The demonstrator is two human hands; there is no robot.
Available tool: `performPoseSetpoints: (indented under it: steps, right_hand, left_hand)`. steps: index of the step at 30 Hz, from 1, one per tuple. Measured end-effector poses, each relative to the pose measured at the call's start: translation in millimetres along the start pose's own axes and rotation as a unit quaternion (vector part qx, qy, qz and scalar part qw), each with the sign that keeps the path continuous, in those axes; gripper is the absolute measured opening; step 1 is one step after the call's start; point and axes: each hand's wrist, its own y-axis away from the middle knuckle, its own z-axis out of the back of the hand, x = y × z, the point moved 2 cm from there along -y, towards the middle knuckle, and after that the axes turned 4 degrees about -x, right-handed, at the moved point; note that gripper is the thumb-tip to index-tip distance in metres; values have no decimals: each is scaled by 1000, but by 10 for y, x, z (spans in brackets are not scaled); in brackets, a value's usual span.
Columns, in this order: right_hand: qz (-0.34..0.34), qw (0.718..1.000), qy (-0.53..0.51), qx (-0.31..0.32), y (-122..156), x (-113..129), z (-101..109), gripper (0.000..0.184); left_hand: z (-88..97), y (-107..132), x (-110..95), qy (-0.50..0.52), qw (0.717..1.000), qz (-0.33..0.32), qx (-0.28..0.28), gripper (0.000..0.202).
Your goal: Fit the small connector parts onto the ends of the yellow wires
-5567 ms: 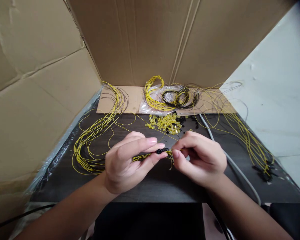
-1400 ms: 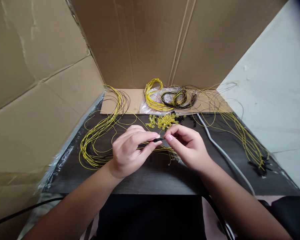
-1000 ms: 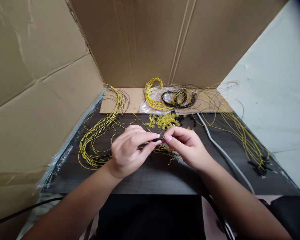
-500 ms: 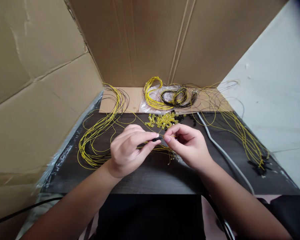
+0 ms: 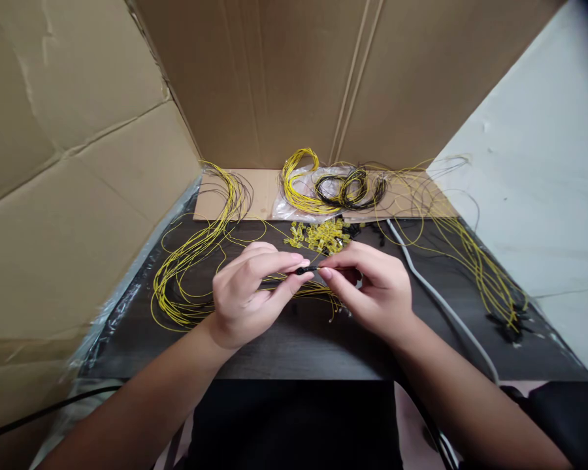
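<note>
Dark wood-grain tabletop (image 5: 294,359), boxed in by brown cardboard panels (image 5: 274,78). Small black tubular connector (image 5: 304,269) sits between both hands, above the table. Left hand (image 5: 242,297) pinches it, thumb against fingertip; right hand (image 5: 382,287) pinches a thin wire (image 5: 318,268) right at its end — can't tell if inserted.

Looks partway: straighter yellow-and-black bundle (image 5: 485,274) at right already carries black end pieces (image 5: 512,323); looped yellow-and-black bundle (image 5: 171,303) at left runs under the hands to metal-tipped ends, no black pieces visible there. Translucent yellow plastic clips (image 5: 323,234) lie loose just beyond the hands. Pale grey cable (image 5: 434,294) crosses right of them — stray wires nearby could snag.
</note>
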Motion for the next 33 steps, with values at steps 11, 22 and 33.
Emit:
performPoseSetpoints:
  steps: [11,22,33]
  right_hand:
    - [42,999,9,8,-2,29,8,12]
    - [32,999,-7,9,1,36,-7,8]
    - [68,998,18,7,9,51,8,16]
  left_hand:
    - [-8,13,-14,11,999,26,21,47]
    - [-6,-5,-40,51,997,50,14,40]
    - [-13,8,-36,57,995,81,-3,40]
